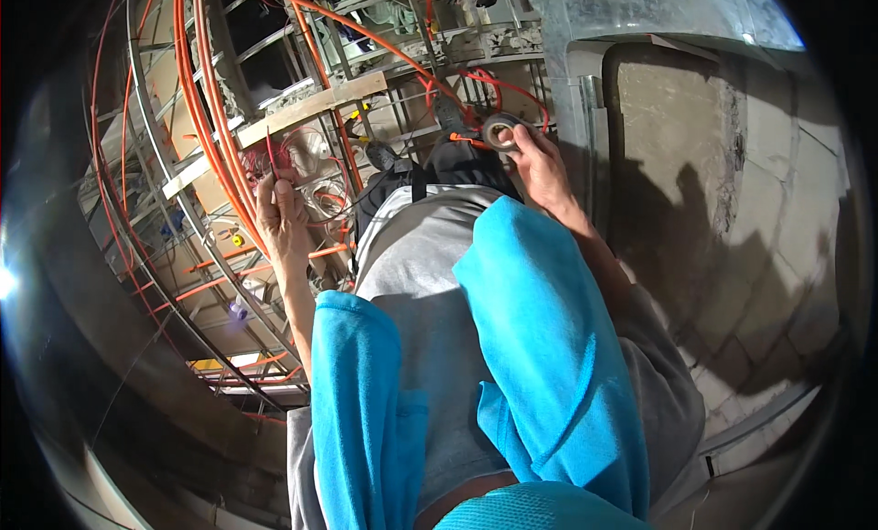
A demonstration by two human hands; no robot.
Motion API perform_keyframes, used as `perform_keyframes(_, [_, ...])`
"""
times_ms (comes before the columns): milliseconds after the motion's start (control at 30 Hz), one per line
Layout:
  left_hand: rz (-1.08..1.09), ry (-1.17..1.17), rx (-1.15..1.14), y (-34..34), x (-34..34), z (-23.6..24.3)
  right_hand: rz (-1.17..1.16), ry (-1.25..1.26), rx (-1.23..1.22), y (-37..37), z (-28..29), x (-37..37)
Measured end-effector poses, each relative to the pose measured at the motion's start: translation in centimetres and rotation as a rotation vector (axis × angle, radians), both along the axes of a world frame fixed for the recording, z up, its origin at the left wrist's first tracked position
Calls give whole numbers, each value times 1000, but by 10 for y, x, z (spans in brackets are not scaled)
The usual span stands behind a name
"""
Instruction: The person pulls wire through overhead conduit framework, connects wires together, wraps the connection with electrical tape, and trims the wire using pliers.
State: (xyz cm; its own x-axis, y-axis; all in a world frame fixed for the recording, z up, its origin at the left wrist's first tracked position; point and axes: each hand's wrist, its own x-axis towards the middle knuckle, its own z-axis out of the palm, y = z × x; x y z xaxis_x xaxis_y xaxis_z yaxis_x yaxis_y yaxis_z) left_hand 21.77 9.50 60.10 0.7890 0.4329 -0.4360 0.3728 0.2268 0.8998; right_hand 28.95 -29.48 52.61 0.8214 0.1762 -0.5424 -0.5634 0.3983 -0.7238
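My left hand (283,210) is closed in a pinch on a thin red wire (271,151), whose end stands up above the fingertips. In my right hand (546,171) a dark roll of tape (494,126) is gripped between thumb and fingers, its round core facing up. The two hands are apart, one on each side of my body. Just beyond the left hand hang loose white wires (331,197) in coils, with a tangle of thin red wires near them.
Orange conduits (194,91) run among metal studs (146,109) on the left. A pale wooden strip (315,106) crosses in front. To the right stand a block wall (777,201) and a shiny metal duct (658,13). A blue towel (549,320) hangs over my chest.
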Motion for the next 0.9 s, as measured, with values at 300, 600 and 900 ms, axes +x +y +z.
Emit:
perform_keyframes(300, [-142, 58, 217, -37, 14, 2, -42, 191, 373, 38, 49, 28])
perform_keyframes(600, [-283, 105, 388, -75, 26, 20, 317, 94, 118, 56, 86, 33])
perform_keyframes(900, [-258, 129, 145, -99, 10, 22, 795, -254, -177, 92, 80, 31])
